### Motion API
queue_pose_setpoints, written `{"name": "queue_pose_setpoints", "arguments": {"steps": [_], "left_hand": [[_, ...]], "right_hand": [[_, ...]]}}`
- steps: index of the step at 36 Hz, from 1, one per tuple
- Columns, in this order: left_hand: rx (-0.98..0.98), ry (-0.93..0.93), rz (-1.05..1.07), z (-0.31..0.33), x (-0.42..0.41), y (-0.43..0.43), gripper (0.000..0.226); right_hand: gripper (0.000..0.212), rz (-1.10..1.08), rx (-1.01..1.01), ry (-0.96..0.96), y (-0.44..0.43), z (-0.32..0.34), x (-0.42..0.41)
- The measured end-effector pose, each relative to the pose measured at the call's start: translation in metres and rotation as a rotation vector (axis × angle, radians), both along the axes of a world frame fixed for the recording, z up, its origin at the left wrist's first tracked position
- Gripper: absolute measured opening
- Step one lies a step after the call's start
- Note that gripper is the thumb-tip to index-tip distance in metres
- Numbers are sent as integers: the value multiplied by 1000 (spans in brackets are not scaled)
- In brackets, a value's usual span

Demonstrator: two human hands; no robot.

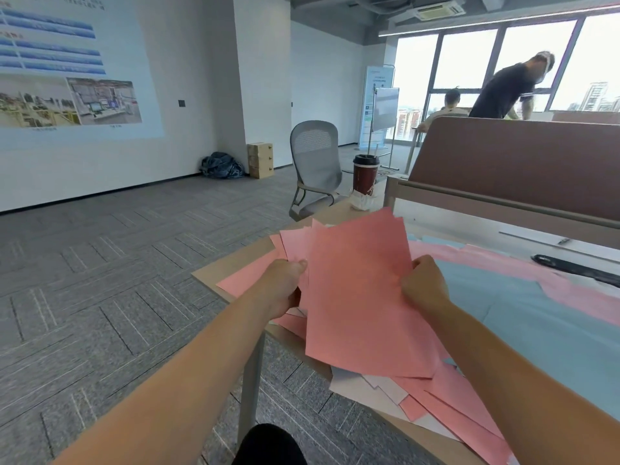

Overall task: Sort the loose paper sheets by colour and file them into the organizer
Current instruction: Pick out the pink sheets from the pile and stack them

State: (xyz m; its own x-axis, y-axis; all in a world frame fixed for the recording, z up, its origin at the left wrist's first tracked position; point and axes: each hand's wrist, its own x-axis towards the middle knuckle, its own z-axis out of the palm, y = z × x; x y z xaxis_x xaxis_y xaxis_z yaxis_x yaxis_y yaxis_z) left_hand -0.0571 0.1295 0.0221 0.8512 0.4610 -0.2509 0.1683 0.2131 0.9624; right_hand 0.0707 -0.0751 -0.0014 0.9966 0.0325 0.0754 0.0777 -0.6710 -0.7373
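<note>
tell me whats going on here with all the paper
A person at a desk is sorting paper by colour. They hold a fanned bunch of pink sheets above it: the left hand grips the bunch at its left edge and the right hand pinches the front sheet at its right edge. More pink paper lies loose on the desk, mixed with blue sheets and white sheets. A cup stands at the far corner. I can't make out the organizer.

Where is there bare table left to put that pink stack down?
Bare wood shows at the tan table's left corner, beside a flat pink sheet, and near the dark red paper cup. Loose pink sheets and pale blue sheets crowd the middle.
</note>
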Motion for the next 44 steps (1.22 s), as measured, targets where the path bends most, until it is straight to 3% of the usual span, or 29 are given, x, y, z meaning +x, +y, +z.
{"name": "queue_pose_setpoints", "arguments": {"steps": [6, 13, 17, 21, 24, 29, 33, 39, 44], "left_hand": [[12, 6, -39, -3, 1, 2, 25], [13, -8, -101, -7, 7, 7, 26], [83, 3, -103, -10, 8, 9, 19], [208, 8, -79, -7, 8, 9, 21], [299, -18, -6, 4, 6, 10, 13], [444, -123, 44, 38, 4, 14, 20], [537, -226, 51, 72, -4, 15, 14], [593, -358, 60, 112, -20, 17, 17], [566, -450, 61, 126, -19, 15, 13]], "right_hand": [[19, 40, -129, 44, -1, -3, 8], [19, 133, -82, 13, 12, -3, 3], [11, 176, -38, -42, 22, -1, 2], [18, 216, -13, -53, 32, 2, 1], [19, 199, 54, -36, 36, 3, -2], [22, 158, 213, -23, 36, 16, -5], [24, 182, 319, -65, 31, 39, -7], [52, 327, 567, -109, 14, 73, -12], [47, 410, 610, -140, 1, 101, -21]]}}
